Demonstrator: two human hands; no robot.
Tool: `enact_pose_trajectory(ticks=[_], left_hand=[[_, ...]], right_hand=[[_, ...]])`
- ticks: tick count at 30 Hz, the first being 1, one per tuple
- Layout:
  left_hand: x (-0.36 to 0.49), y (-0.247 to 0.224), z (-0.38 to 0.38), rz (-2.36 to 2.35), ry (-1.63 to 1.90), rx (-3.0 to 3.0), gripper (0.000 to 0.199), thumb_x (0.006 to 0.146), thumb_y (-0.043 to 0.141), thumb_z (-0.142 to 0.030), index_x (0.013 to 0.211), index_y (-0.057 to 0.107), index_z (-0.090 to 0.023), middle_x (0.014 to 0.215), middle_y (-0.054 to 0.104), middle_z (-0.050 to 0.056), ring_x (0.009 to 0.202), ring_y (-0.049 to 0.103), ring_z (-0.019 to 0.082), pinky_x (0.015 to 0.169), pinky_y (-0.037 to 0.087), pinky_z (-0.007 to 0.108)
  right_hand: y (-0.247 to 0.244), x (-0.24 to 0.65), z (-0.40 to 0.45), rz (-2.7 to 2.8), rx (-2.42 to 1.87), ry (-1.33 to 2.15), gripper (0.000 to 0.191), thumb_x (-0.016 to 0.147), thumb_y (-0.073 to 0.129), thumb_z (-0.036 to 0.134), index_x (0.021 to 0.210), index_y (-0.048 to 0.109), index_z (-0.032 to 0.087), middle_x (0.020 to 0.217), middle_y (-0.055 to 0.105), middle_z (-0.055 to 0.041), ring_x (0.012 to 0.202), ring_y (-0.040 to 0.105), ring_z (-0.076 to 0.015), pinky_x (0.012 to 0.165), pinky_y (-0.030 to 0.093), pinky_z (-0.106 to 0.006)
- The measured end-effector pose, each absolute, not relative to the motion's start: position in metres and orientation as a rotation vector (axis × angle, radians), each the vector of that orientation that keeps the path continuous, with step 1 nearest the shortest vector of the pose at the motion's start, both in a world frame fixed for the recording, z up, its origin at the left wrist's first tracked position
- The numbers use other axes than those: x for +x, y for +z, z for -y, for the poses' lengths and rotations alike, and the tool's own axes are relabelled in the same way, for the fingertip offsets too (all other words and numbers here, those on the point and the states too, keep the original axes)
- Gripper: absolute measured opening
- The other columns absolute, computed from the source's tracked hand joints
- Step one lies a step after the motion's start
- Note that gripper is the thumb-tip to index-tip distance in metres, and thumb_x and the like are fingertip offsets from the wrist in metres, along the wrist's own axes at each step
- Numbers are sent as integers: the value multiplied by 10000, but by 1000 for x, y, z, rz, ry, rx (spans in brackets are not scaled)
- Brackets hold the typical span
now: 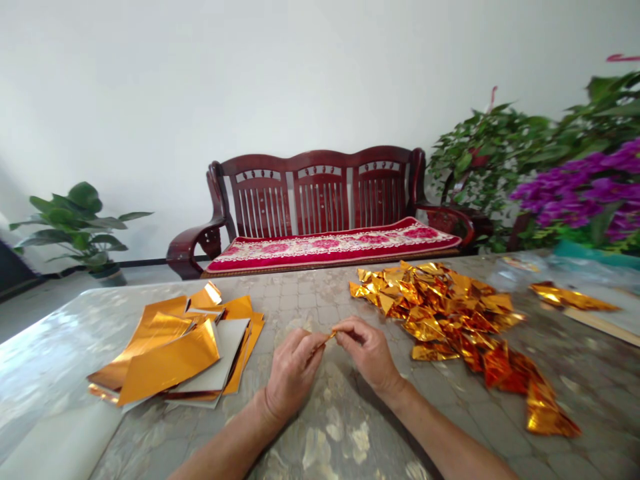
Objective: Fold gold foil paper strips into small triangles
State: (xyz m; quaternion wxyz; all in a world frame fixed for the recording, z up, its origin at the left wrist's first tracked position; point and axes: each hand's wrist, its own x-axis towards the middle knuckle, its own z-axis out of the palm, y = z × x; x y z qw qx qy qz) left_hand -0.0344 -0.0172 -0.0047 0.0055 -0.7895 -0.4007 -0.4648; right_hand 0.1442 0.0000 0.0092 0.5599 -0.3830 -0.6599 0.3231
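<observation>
Between my two hands, over the middle of the table, is a small piece of gold foil paper. My left hand is closed, its thumb and fingers pinching one end of the piece. From the other side, my right hand pinches the opposite end between thumb and fingertips. Most of the piece is hidden by the fingers. Left of my hands lies a loose stack of gold foil paper sheets, some showing pale undersides. On the right spreads a heap of folded gold foil pieces, trailing toward the near right.
The table has a patterned, glossy cover. At its right side are a board with one folded foil piece and clear plastic. Beyond stands a wooden bench with a red cushion. Potted plants and purple flowers flank it.
</observation>
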Motion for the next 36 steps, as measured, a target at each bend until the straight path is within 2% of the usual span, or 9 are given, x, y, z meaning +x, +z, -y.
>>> enact_pose_trajectory(ticks=[4,7,10,17,25,31,36], left_hand=[[-34,-2,17,1271,-1352,-2415,149,959,492,-183,911,633,-195,735,594,19,701,566,145,664,438,240],[-32,0,17,1289,-1216,-2385,133,948,495,-175,934,625,-203,739,598,22,727,563,169,688,428,268],[-30,0,18,1319,-1180,-2388,131,922,507,-152,967,617,-206,756,605,22,751,567,181,710,430,285],[-27,-8,15,1426,-1365,-2532,173,864,535,-95,971,597,-216,807,607,3,743,598,147,676,468,241],[-26,-7,12,1394,-1622,-2677,70,911,580,-191,963,622,-213,906,640,25,848,615,152,778,512,270],[-27,-12,10,1376,-1643,-2687,127,919,560,-174,1012,636,-216,957,654,39,893,620,159,798,522,280],[-29,-13,8,1296,-1612,-2676,240,915,514,-107,1088,632,-225,1032,672,50,980,631,163,880,520,291]], right_hand=[[5,139,2,1412,-932,1050,272,793,674,374,982,686,179,782,686,-33,654,619,-159,546,497,-249],[4,133,4,1352,-904,1131,339,725,729,343,1012,659,178,793,675,-24,647,607,-149,537,508,-242],[4,130,4,1311,-927,1152,304,712,737,345,949,665,170,769,663,-18,639,594,-143,543,513,-243],[3,130,4,1291,-972,1190,268,713,740,368,857,701,145,710,678,-20,608,589,-136,562,501,-245],[4,131,2,1271,-1002,1212,269,700,719,372,837,719,140,709,692,-28,590,585,-139,552,482,-250],[3,133,0,1280,-1024,1208,255,703,690,365,820,718,140,637,653,-5,558,557,-129,531,456,-241],[2,134,-2,1288,-1054,1209,255,706,680,375,810,715,145,669,674,-17,580,583,-142,550,470,-252]])
